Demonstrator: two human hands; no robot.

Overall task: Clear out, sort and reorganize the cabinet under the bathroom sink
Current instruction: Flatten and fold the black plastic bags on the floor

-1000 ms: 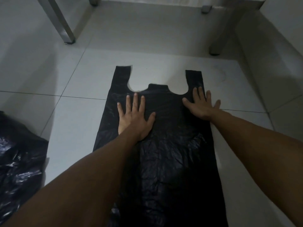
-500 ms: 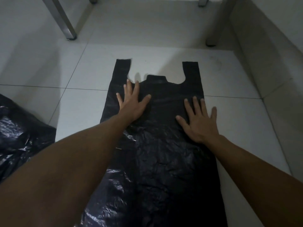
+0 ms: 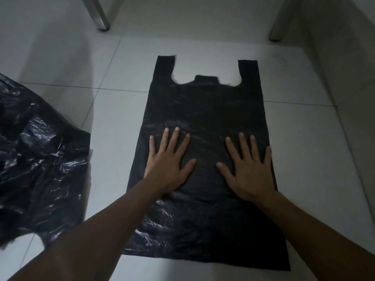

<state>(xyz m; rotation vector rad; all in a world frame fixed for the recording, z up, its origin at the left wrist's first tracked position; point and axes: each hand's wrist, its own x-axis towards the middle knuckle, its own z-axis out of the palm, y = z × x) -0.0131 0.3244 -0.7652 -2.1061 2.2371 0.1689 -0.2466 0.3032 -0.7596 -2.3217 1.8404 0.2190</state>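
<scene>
- Both hands had slid down the bag (image 3: pixel 205 110) since a moment earlier, from up near its handles to about its middle, the left one having come the farther.
- The bag, black and thin, lay spread flat on the floor (image 3: pixel 304 159), its two handles pointing away from the person and its bottom edge nearest them.
- The left hand (image 3: pixel 168 161) lay palm down on the bag's left half, fingers straight and spread, gripping nothing.
- The right hand (image 3: pixel 248 165) lay the same way on the bag's right half, flat and spread, its little finger near the bag's right edge.
- The part of the bag above the hands looked smooth; the part below them was wrinkled and shiny.
- Left of the bag, and apart from it, sat a crumpled heap of black plastic (image 3: pixel 38 159).
- Beyond the bag's handles stood two metal legs (image 3: pixel 97 15), and a wall (image 3: pixel 349 78) ran along the bag's right.
- The step in hand seemed to be flattening the bag for folding and storing.
- The next move would likely call for pressing on down toward the bottom edge to push out the remaining air and creases before any fold.
</scene>
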